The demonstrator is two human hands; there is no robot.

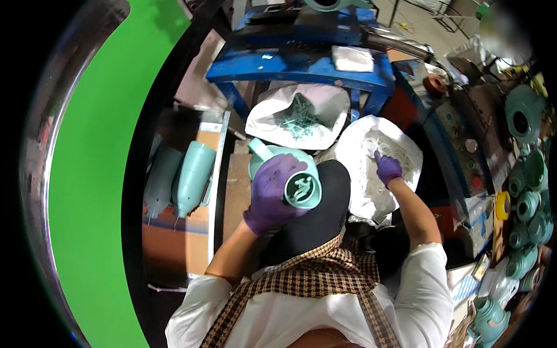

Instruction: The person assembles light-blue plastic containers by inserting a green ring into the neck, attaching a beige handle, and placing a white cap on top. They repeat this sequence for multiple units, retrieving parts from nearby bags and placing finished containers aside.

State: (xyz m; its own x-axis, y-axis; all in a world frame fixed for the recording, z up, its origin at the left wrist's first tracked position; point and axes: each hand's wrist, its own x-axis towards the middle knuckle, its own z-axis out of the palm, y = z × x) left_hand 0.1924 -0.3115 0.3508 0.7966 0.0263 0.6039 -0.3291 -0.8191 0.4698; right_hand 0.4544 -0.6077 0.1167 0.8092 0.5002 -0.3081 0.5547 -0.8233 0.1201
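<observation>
My left hand (268,194), in a purple glove, is wrapped round a teal plastic jug (314,200). The jug's round mouth faces up toward me, and pale green strips show inside it. Its handle side and wider body reach away beyond the glove, partly hidden by it. My right hand (389,170), gloved in purple too, is over a white sack (411,152). Its index finger stretches out to touch or nearly touch pale rings (371,145) lying in the sack; nothing shows gripped in it.
Another white sack (259,119) holds green plastic scraps (300,124). Behind it stands a blue metal table (278,69). Teal bottle-shaped parts (195,174) lie in a compartment at left, beside a bright green panel (96,191). Several teal jugs (528,206) crowd the right side.
</observation>
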